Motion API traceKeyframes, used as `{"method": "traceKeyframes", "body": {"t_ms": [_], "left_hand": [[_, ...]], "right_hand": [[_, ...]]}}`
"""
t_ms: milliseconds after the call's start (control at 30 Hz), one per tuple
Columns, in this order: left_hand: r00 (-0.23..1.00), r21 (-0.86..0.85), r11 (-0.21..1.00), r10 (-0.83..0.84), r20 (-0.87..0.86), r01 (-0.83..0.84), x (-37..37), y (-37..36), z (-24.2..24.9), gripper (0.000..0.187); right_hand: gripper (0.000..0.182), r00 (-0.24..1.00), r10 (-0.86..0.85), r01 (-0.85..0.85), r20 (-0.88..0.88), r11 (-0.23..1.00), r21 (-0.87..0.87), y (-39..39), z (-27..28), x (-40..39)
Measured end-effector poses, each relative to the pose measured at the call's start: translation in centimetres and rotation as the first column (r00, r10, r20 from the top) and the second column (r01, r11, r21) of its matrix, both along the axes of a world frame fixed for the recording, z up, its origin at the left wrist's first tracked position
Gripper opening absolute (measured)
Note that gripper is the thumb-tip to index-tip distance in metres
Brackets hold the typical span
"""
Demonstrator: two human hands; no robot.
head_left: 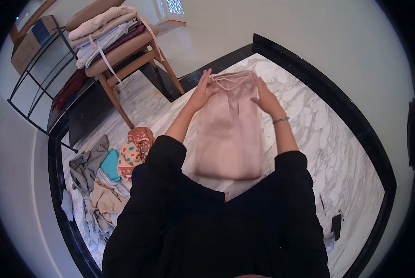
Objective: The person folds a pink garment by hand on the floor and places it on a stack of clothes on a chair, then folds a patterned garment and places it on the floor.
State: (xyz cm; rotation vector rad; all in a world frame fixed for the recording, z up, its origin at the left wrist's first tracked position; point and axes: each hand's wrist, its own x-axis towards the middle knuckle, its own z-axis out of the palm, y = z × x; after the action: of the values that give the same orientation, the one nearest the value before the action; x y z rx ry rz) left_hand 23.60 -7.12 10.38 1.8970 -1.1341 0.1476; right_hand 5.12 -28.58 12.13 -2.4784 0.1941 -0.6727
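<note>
A pink garment, folded into a long rectangle, lies on the marble floor in front of me. Its gathered waistband is at the far end. My left hand is at the far left corner of the garment, fingers apart, with the palm turned towards its edge. On the opposite corner, my right hand touches the waistband's side, its fingers spread along the edge. A band circles my right wrist.
Left on the marble floor lies a heap of crumpled clothes. A chair holds folded clothes beside a black metal rack. A phone and a pen lie at the right.
</note>
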Motion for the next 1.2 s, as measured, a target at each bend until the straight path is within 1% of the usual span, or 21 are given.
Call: {"method": "traceKeyframes", "body": {"t_ms": [33, 67, 100, 133, 167, 200, 267, 300, 367, 400, 433, 500, 533, 600, 733, 833, 933, 1033, 1133, 1167, 1200], "left_hand": [[0.995, -0.156, 0.987, -0.029, 0.09, 0.043, 2.0, -1.2, -3.2, 0.08], [0.993, 0.002, 0.996, -0.089, 0.072, 0.089, 3.1, -1.5, -6.2, 0.088], [0.989, 0.162, 0.977, -0.144, 0.043, 0.135, 2.8, -0.8, -9.1, 0.097], [0.987, 0.309, 0.938, -0.162, -0.006, 0.156, 0.9, 0.6, -11.4, 0.09], [0.966, 0.396, 0.882, -0.246, -0.077, 0.256, -0.6, 2.2, -14.5, 0.086], [0.953, 0.472, 0.831, -0.214, -0.214, 0.293, -2.9, 4.1, -17.4, 0.086], [0.988, 0.869, 0.473, -0.122, -0.099, 0.146, -9.2, 8.5, -21.6, 0.093], [0.993, 0.934, 0.337, -0.038, -0.115, 0.121, -12.6, 9.1, -16.3, 0.093], [0.993, 0.928, 0.352, -0.044, -0.112, 0.12, -12.6, 6.7, -16.9, 0.095], [0.993, 0.924, 0.364, -0.048, -0.106, 0.116, -12.1, 5.8, -17.5, 0.096], [0.985, 0.897, 0.416, -0.139, -0.098, 0.148, -11.7, 5.7, -18.7, 0.099], [0.987, 0.889, 0.437, -0.133, -0.089, 0.139, -12.0, 5.2, -17.5, 0.092], [0.988, 0.886, 0.444, -0.129, -0.084, 0.133, -12.2, 5.3, -16.8, 0.088], [0.994, 0.818, 0.575, -0.089, 0.056, 0.005, -11.7, 5.5, -18.0, 0.077], [0.973, 0.624, 0.756, 0.075, 0.217, -0.197, -9.7, 5.7, -20.4, 0.046], [0.985, 0.642, 0.747, 0.152, 0.087, -0.172, -8.7, 5.9, -18.9, 0.034], [0.969, 0.601, 0.794, 0.208, -0.136, -0.086, -7.8, 6.9, -17.5, 0.041], [0.952, 0.654, 0.755, 0.235, -0.194, -0.053, -6.4, 7.6, -16.9, 0.035], [0.963, 0.743, 0.666, 0.15, -0.223, 0.068, -5.4, 7.9, -15.8, 0.034], [0.957, 0.796, 0.568, 0.049, -0.285, 0.208, -4.6, 8.0, -16.4, 0.034], [0.934, 0.828, 0.449, -0.044, -0.356, 0.337, -3.6, 8.1, -17.4, 0.036]], "right_hand": [[0.086, 0.992, -0.09, 0.083, -0.086, 0.993, -0.082, 0.0, -1.9, 0.8], [0.092, 0.97, -0.185, 0.157, -0.158, 0.972, -0.172, 0.2, -3.5, 1.4], [0.095, 0.954, -0.153, 0.092, -0.257, 0.967, -0.236, 0.9, -5.6, 1.0], [0.098, 0.926, -0.126, 0.019, -0.355, 0.956, -0.291, 2.2, -8.4, -0.2], [0.098, 0.892, -0.065, -0.067, -0.446, 0.959, -0.275, 3.1, -12.3, -1.5], [0.098, 0.815, -0.045, -0.118, -0.578, 0.964, -0.24, 4.4, -16.5, -3.1], [0.099, 0.85, -0.012, -0.159, -0.527, 0.947, -0.279, 6.8, -25.8, -9.2], [0.1, 0.751, -0.036, -0.151, -0.66, 0.963, -0.224, 7.0, -24.0, -8.5], [0.102, 0.47, -0.039, -0.111, -0.882, 0.988, -0.103, 8.3, -18.3, -7.1], [0.104, 0.465, -0.014, -0.126, -0.885, 0.989, -0.081, 7.7, -18.7, -6.3], [0.106, 0.465, 0.007, -0.139, -0.885, 0.988, -0.064, 6.9, -19.3, -5.3], [0.103, 0.448, 0.007, -0.13, -0.894, 0.99, -0.058, 6.9, -18.8, -5.6], [0.1, 0.478, -0.018, -0.128, -0.878, 0.988, -0.09, 7.4, -18.1, -6.2], [0.094, 0.539, -0.068, -0.114, -0.84, 0.982, -0.152, 7.9, -18.2, -7.1], [0.074, 0.763, -0.169, -0.029, -0.624, 0.955, -0.294, 6.7, -20.9, -6.9], [0.051, 0.866, -0.263, 0.096, -0.425, 0.922, -0.375, 5.7, -22.9, -5.9], [0.045, 0.922, -0.205, 0.135, -0.329, 0.965, -0.223, 4.5, -24.5, -5.9], [0.037, 0.803, -0.184, 0.12, -0.567, 0.981, -0.15, 3.3, -22.0, -6.2], [0.029, 0.755, -0.194, 0.155, -0.626, 0.981, -0.117, 2.5, -20.6, -7.1], [0.025, 0.744, -0.187, 0.16, -0.642, 0.982, -0.102, 1.0, -23.9, -7.0], [0.028, 0.605, -0.04, -0.034, -0.795, 0.997, -0.076, 0.6, -23.6, -7.0]]}}
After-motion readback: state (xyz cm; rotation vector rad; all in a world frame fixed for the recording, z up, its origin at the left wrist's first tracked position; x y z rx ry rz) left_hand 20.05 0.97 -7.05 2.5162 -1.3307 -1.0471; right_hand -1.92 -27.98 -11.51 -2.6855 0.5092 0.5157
